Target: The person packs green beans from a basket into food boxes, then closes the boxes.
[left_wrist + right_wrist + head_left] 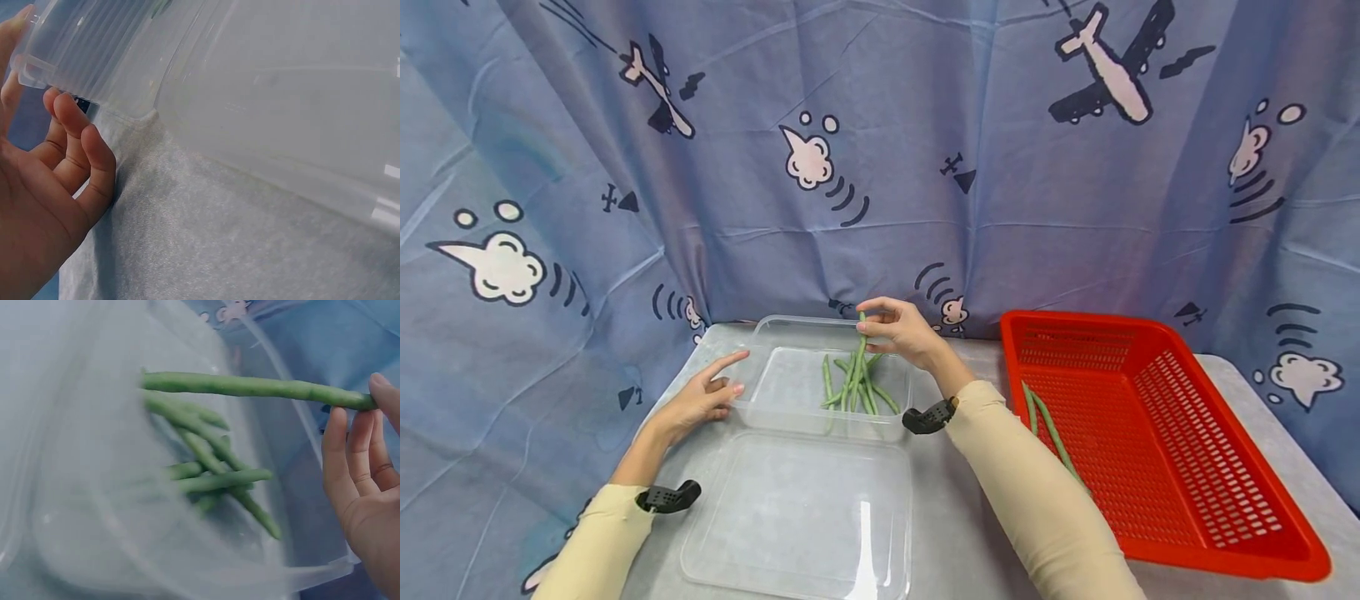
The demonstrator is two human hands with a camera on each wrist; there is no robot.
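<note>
My right hand [904,333] pinches one end of a green bean [250,386] between thumb and fingertips. The bean hangs down over a clear plastic box [790,398], above a loose pile of several green beans [880,392] lying crossed inside it. At the box's left side is my left hand [696,400], thumb and index finger spread apart, their tips right at the rim. In the left wrist view the other fingers [94,150] are loosely bent and hold nothing, close under the box's corner.
A clear lid [805,517] lies flat in front of the box. On the right stands a red perforated basket [1157,450], with a few green beans [1051,429] along its left side, partly hidden by my right sleeve. A patterned blue curtain [880,167] hangs behind the table.
</note>
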